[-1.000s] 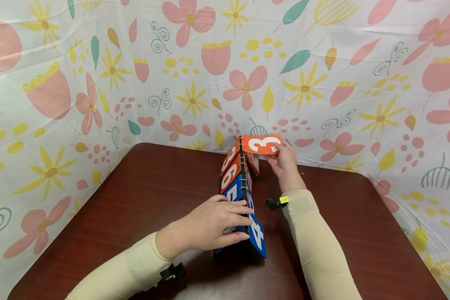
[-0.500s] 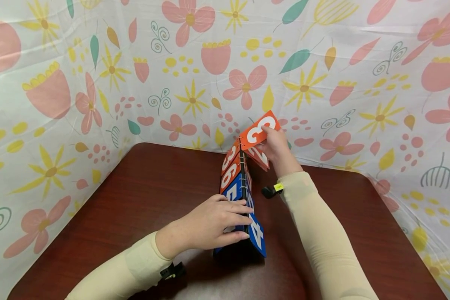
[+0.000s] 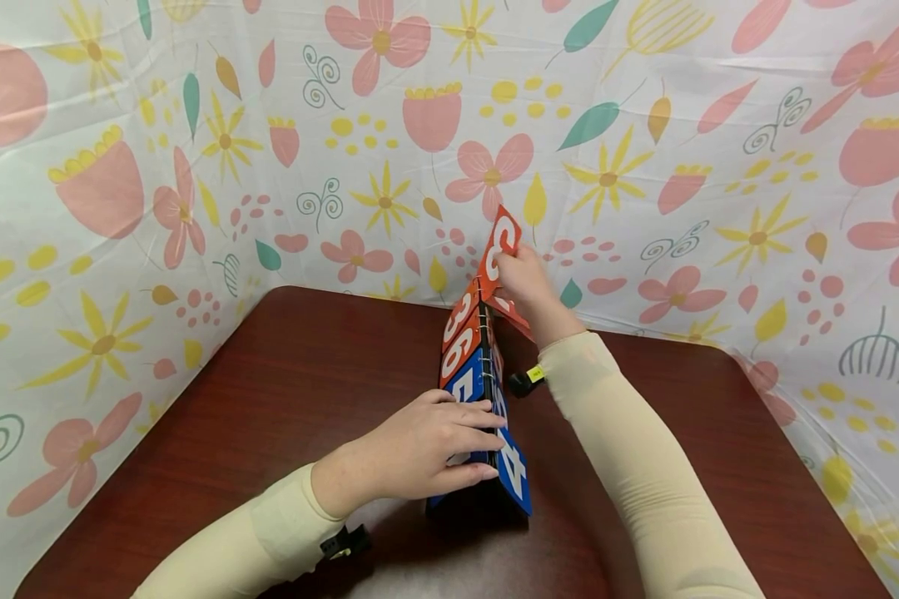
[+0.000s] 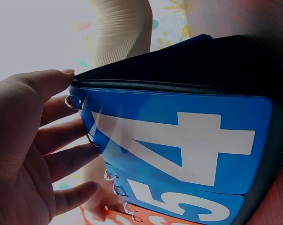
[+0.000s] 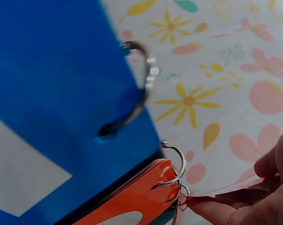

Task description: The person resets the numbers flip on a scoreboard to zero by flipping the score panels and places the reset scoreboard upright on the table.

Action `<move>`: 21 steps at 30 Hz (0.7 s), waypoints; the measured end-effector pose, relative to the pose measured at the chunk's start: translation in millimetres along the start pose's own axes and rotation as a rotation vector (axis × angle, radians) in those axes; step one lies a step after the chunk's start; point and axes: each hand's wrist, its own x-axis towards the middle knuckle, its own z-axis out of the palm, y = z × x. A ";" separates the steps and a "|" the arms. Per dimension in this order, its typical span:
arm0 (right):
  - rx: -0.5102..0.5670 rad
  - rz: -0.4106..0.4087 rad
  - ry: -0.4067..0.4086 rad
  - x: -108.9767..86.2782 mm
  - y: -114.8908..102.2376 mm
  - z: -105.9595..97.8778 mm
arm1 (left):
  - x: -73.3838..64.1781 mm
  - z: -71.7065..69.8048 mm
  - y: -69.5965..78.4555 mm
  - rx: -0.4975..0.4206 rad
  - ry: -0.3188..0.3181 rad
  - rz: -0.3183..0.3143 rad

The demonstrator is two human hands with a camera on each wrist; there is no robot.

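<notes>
Looking at the head view, we've got a flip scoreboard (image 3: 464, 351) standing tent-style on the glossy reddish-brown table (image 3: 292, 399), just right of centre; the right hand (image 3: 532, 287) pinches an orange card (image 3: 498, 241) raised at its far end; the left hand (image 3: 423, 441) rests across the near end of the ridge (image 3: 484, 329), fingers fairly straight, touching rather than clutching. We'd guess the orange card is light, thin and bendy, maybe a bit slick, and could tear near the rings (image 5: 149, 77); so we'd take it by the free edge, well away from them; the whole board probably weighs little and could skid, so steadying the ridge seems smart. Texture-wise, we see a smooth blue card (image 4: 179, 136) mid-frame in the left wrist view, shiny metal rings and black backing (image 4: 155, 65); creased floral cloth (image 3: 389, 170) fills the top of the head view.
</notes>
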 end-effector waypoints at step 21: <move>-0.919 -0.477 -0.314 5.3 -3.4 26.7 | -0.6 0.8 -1.2 0.005 0.020 0.029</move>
